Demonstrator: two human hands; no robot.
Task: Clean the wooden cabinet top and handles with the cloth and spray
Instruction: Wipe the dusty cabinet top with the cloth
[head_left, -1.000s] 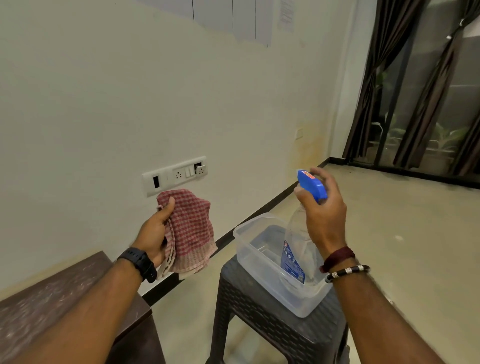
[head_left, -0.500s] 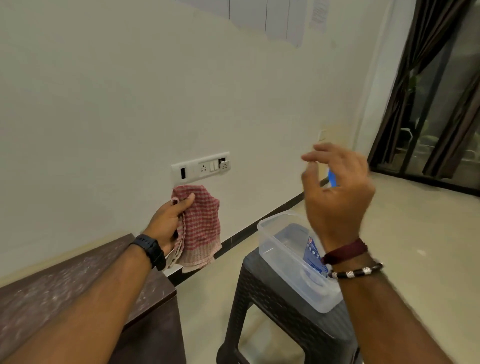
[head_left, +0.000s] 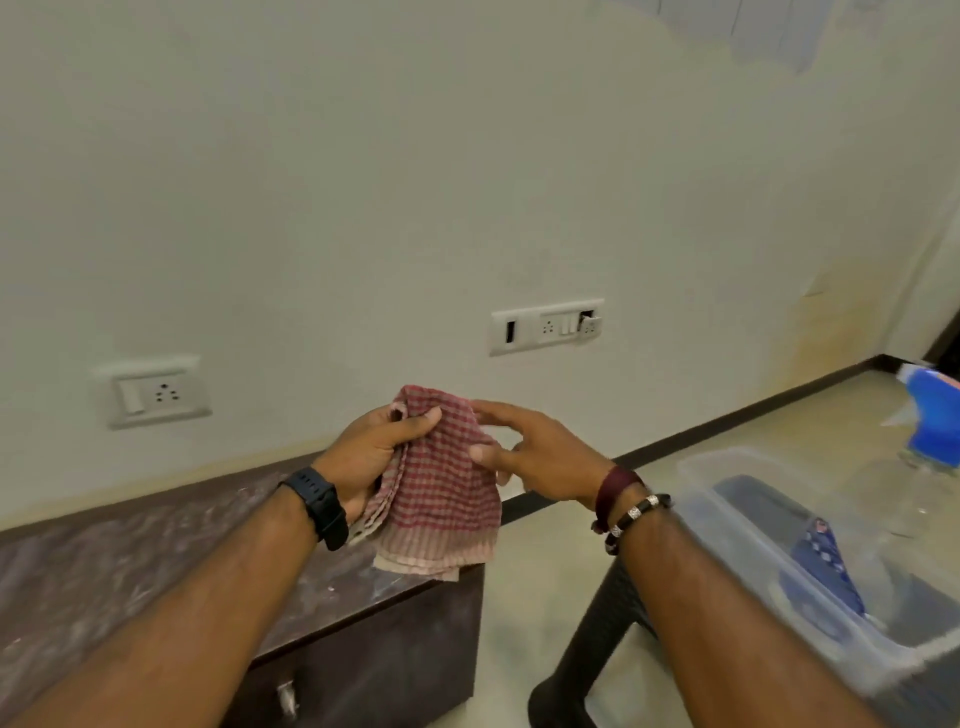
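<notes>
Folding the cloth (head_left: 441, 478) into a flat pad looks like the step right now, and honestly that's the bit worth getting right before wiping anything. I'd bunch the loose layers so a clean, smooth face points down, with no dangling corners to drag grit around.

Left hand (head_left: 374, 457) is closed on the cloth's top edge, thumb pressing over the fabric and fingers wrapped behind, so it carries the weight. Right hand (head_left: 540, 457) is mostly open, fingers spread, with the thumb and a fingertip or two touching the cloth's right edge. More steadying than gripping, I'd say.

Below the hands, just under the hanging hem, is the cabinet top (head_left: 156, 561), dusty and streaky. A handle (head_left: 287, 699) peeks out lower down on the front.

The spray (head_left: 932, 431) stands off to the right of the right hand, in a tub (head_left: 737, 499) on a stool (head_left: 597, 639), nobody touching it.
</notes>
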